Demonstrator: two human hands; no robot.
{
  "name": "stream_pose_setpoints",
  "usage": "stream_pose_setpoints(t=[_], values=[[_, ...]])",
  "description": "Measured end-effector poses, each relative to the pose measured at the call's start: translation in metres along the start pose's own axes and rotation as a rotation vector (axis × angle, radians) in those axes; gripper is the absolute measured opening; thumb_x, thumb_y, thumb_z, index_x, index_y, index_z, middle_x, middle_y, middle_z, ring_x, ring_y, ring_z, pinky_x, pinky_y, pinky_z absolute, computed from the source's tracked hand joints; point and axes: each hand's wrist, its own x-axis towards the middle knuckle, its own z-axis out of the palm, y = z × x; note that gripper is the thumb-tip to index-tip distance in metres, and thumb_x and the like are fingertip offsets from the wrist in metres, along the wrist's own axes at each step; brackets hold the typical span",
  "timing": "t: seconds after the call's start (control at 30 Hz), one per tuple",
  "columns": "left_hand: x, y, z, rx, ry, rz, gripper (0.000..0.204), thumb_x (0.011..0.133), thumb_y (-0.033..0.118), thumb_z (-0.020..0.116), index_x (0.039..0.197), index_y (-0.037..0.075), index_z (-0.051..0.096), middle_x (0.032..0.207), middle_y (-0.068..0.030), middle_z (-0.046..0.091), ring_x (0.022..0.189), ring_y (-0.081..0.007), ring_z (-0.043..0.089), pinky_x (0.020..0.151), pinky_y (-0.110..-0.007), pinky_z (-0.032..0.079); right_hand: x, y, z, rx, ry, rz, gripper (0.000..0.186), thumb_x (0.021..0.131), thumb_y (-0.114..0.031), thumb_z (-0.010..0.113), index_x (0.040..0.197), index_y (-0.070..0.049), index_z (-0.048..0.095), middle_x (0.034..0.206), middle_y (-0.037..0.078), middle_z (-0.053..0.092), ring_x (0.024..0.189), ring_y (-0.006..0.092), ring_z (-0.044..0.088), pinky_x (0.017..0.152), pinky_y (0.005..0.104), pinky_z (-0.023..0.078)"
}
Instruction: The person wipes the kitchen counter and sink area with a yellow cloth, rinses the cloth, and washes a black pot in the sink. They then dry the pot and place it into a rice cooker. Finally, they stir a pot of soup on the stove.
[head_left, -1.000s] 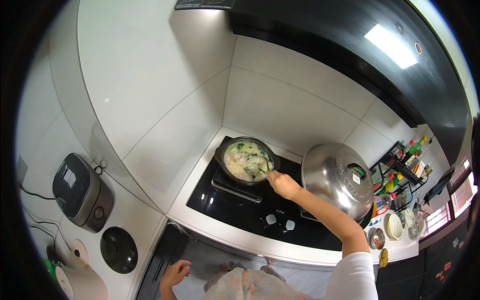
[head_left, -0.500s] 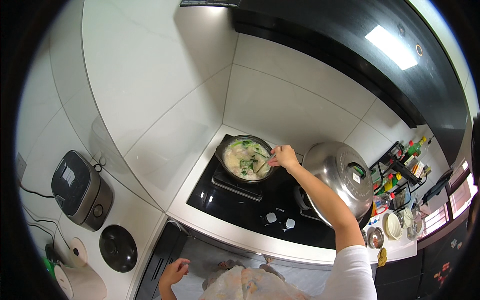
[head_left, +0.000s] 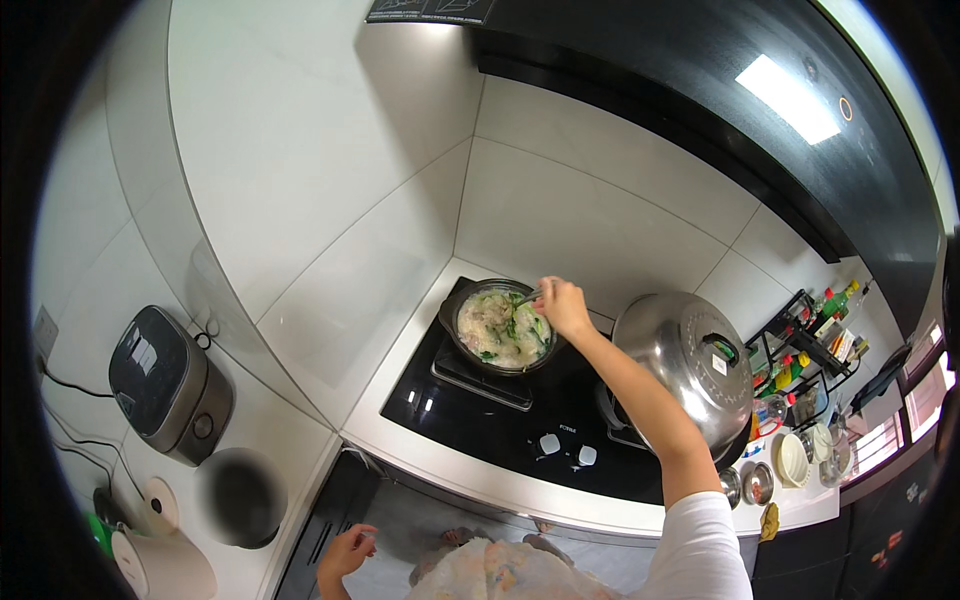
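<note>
Rice porridge with green leaves (head_left: pixel 492 322) fills a dark round pot (head_left: pixel 452 335) on the left burner. My right hand (head_left: pixel 562 308) is closed around the handle of a metal spoon (head_left: pixel 529 297), above the pot's right rim. The spoon's far end is down in the porridge, so its shape is hidden. My left hand (head_left: pixel 347 553) hangs low in front of the counter, fingers loosely apart, with nothing in it.
Right of the pot, a large pan with a domed steel lid (head_left: pixel 690 365) stands on the black cooktop (head_left: pixel 480 420). A grey rice cooker (head_left: pixel 170 385) and a blurred black lid-like disc (head_left: pixel 240 497) are on the left counter. Bowls (head_left: pixel 793 460) and a bottle rack (head_left: pixel 815 335) stand right.
My right hand has lifted slightly and tilted the spoon, which has moved toward the pot's far right side. The greens and porridge have shifted. My left hand has barely moved.
</note>
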Motion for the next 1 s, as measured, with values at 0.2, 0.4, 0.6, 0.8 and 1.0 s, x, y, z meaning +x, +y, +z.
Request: stream_pose_setpoints(t=[0.2,0.4,0.6,0.8,1.0], values=[[0.008,0.004,0.002,0.047,-0.009,0.018,0.025,0.087,0.016,0.054,0.109,0.005,0.056,0.073,-0.007,0.065,0.068,-0.0131,0.063,0.063,-0.025,0.049,-0.028,0.02,0.019,-0.689,-0.454,-0.655,0.043,0.08,-0.003,0.048,0.122,0.0,0.046,0.117,0.022,0.053,0.095,0.0324,0.059,0.079,0.0355,0.051],[0.01,0.006,0.002,0.072,-0.031,0.007,0.025,0.087,0.017,0.054,0.109,0.005,0.057,0.073,-0.0068,0.065,0.068,-0.0131,0.063,0.062,-0.025,0.049,-0.049,0.045,0.028,-0.946,-0.423,-1.025,0.047,0.08,-0.007,0.047,0.125,0.003,0.043,0.118,0.025,0.05,0.099,0.0273,0.06,0.074,0.0289,0.054],[0.012,0.007,0.004,0.087,-0.022,0.022,0.026,0.087,0.017,0.054,0.11,0.005,0.056,0.074,-0.0078,0.065,0.069,-0.0133,0.064,0.062,-0.026,0.049,-0.058,0.041,0.007,-1.008,-0.555,-1.171,0.035,0.079,-0.011,0.048,0.111,0.003,0.052,0.114,0.024,0.052,0.078,0.0225,0.065,0.061,0.028,0.054],[0.012,0.005,0.009,0.081,-0.045,-0.008,0.025,0.088,0.015,0.052,0.11,0.005,0.056,0.074,-0.0067,0.065,0.067,-0.0132,0.063,0.061,-0.025,0.048,-0.06,0.025,-0.045,-1.01,-0.577,-1.272,0.028,0.077,-0.012,0.051,0.102,0.0,0.056,0.107,0.017,0.055,0.077,0.0195,0.064,0.059,0.0268,0.054],[0.012,0.006,0.011,0.106,-0.04,0.026,0.023,0.089,0.015,0.052,0.109,0.004,0.057,0.073,-0.0062,0.064,0.066,-0.0129,0.062,0.061,-0.026,0.048,-0.08,0.01,-0.089,-0.742,-0.539,-0.986,0.037,0.079,-0.007,0.05,0.116,-0.004,0.053,0.119,0.014,0.053,0.091,0.0239,0.062,0.066,0.0298,0.054]])
